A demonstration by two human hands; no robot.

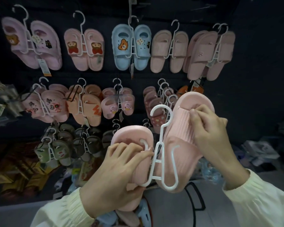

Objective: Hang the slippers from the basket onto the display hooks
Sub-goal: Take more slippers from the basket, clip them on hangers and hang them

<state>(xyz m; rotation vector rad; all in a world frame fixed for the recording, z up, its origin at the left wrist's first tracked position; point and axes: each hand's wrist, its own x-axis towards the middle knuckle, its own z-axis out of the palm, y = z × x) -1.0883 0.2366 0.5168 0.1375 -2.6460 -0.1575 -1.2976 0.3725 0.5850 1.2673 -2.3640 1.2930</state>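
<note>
"Pink slippers (187,154), position?"

"Both are held up close to the camera, in front of the dark display wall (261,54), on no peg. The left slipper (131,133) sits lower. The right slipper (182,125) is higher and tilted."

"Hanger?"

"One white hanger (162,133) stands between them. Its left prong runs under the left slipper's strap, with the tip showing on the footbed. Its right prong lies across the front of the right slipper, tip free. The top hook is in open air."

"Hands?"

"Left hand (115,169): fingers curled over the left slipper's strap, gripping it, fingertips against the hanger's stem. Right hand (211,133): fingers curled round the edge of the right slipper's ribbed strap, holding it. Cream sleeves (64,210) on both wrists."

"Surroundings?"

"Three rows of slippers hang on white hangers on the wall. Most are pink or lilac pairs, with one blue pair (131,46) in the top row and olive pairs (56,151) lowest. Below the hands lie more blue and pink slippers (143,212). Whether they sit in a basket, I cannot tell."
</note>
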